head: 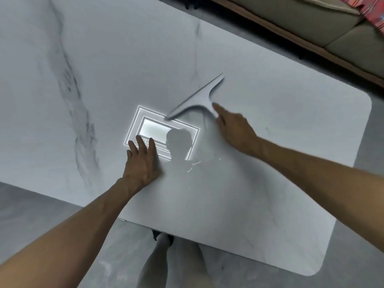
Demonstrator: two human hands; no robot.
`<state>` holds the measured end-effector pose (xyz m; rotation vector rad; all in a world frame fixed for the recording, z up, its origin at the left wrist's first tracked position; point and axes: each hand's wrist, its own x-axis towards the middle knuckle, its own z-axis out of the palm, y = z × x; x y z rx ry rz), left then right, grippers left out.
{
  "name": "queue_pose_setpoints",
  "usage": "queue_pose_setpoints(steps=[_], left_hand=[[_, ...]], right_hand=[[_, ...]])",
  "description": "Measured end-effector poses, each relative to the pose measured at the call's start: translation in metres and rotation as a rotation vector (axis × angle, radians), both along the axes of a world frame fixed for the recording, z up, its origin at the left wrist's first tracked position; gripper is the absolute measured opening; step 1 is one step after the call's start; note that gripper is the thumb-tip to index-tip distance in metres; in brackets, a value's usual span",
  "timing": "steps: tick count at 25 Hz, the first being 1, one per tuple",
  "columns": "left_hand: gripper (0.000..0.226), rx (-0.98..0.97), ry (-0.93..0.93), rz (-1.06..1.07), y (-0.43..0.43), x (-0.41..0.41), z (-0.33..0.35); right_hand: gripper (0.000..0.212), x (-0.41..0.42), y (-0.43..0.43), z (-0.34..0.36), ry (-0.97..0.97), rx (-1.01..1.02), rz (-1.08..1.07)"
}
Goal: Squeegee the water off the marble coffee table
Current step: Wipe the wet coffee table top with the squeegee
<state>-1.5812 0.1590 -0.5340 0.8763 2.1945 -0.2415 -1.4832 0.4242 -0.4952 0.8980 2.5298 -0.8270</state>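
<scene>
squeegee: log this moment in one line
squeegee on marble table | right grip at its handle, hold unclear | left grip flat on table | water beads between grips

Marble coffee table (pixel 83 59) is seen from above and fills most of the frame. A grey squeegee (pixel 201 98) is held at centre by the right hand (pixel 234 129), index finger stretched along the handle; the blade is angled diagonally and blurred. The left hand (pixel 143 163) is laid flat on the tabletop, centre-left, with straight fingers over the corner of a ceiling-light reflection (pixel 158 129). Water streaks (pixel 194 165) are seen between the hands. A beige sofa (pixel 311 23) and a red patterned cloth (pixel 372 9) are seen upper right, and grey floor (pixel 31 204) lower left.
</scene>
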Motion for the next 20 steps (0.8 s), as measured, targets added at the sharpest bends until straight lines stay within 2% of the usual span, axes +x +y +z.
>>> queue_pose_setpoints(steps=[4, 8, 11, 13, 15, 18, 20], left_hand=[[0.072, 0.047, 0.007, -0.038, -0.006, -0.003, 0.012], [0.054, 0.126, -0.006, -0.076, -0.034, -0.002, 0.024], [0.047, 0.207, -0.093, -0.061, -0.062, 0.014, 0.025], [0.046, 0.304, -0.145, 0.015, -0.078, 0.025, 0.02], [0.043, 0.375, -0.157, 0.184, -0.092, 0.033, 0.016], [0.044, 0.364, -0.109, 0.438, -0.109, 0.04, 0.015], [0.048, 0.355, -0.083, 0.461, -0.12, 0.042, 0.012]], right_hand=[[0.051, 0.094, -0.033, 0.006, -0.119, 0.01, 0.171], [0.05, 0.174, -0.028, 0.031, -0.284, 0.102, 0.177], [0.045, 0.202, -0.019, 0.05, -0.378, 0.187, 0.147], [0.042, 0.202, -0.023, 0.062, -0.332, 0.18, 0.089], [0.044, 0.185, -0.045, 0.066, -0.25, 0.171, 0.119], [0.044, 0.144, -0.102, 0.048, -0.155, 0.114, 0.337], [0.043, 0.119, -0.148, 0.024, -0.11, 0.052, 0.521]])
